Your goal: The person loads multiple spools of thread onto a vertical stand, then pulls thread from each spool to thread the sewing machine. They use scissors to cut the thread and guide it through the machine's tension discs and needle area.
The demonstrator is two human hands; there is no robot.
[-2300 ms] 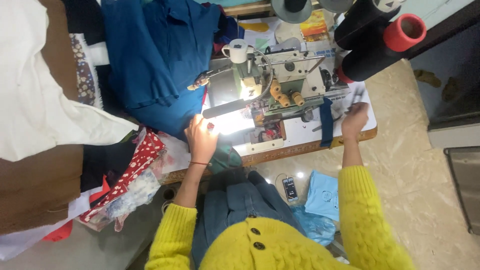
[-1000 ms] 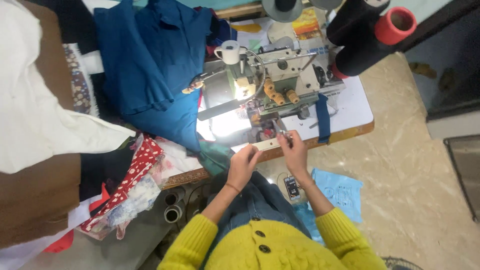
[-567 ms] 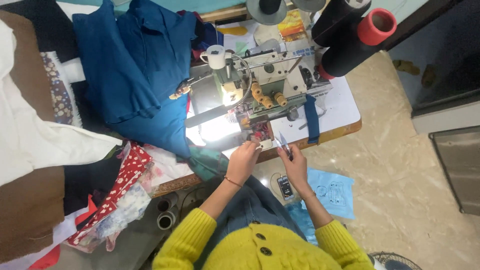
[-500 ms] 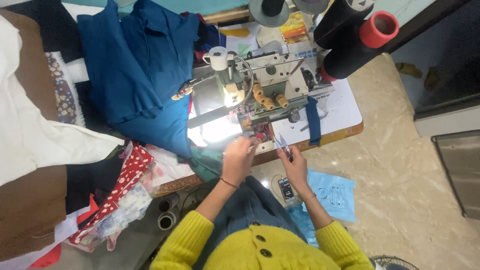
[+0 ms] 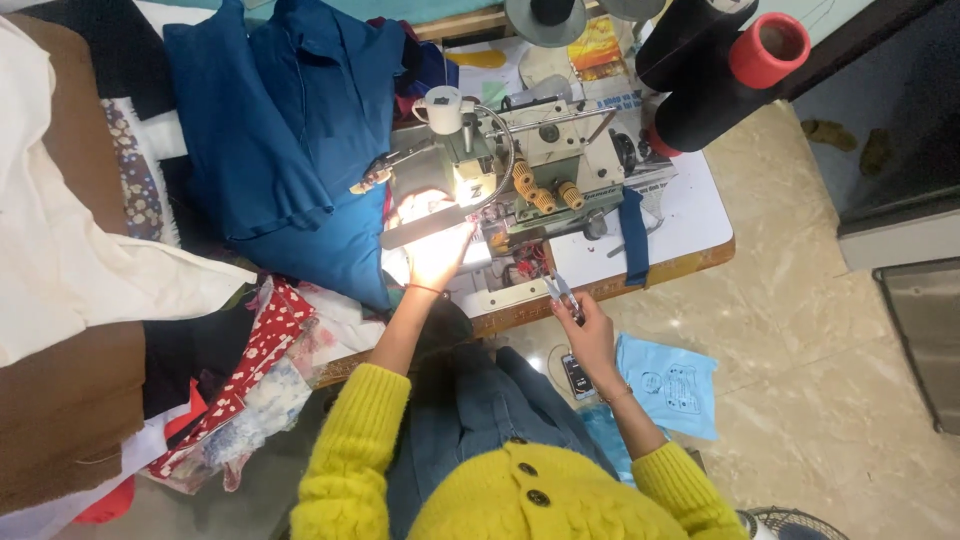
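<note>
Thread snips at the sewing machine

Thread snips (image 5: 563, 296) sit pinched in the right hand (image 5: 590, 335), just off the surface (image 5: 690, 215) edge. The left hand (image 5: 437, 255) lies under the sewing machine (image 5: 530, 180) lamp; glare washes out its fingers, so its grip cannot be told. Blue fabric (image 5: 290, 140) lies beside it

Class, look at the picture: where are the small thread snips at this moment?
In the head view, the thread snips are pinched in the right hand, at the table's front edge, just below the sewing machine.

Left hand (image 5: 437, 255) washed out by lamp glare, grip unclear.
</note>
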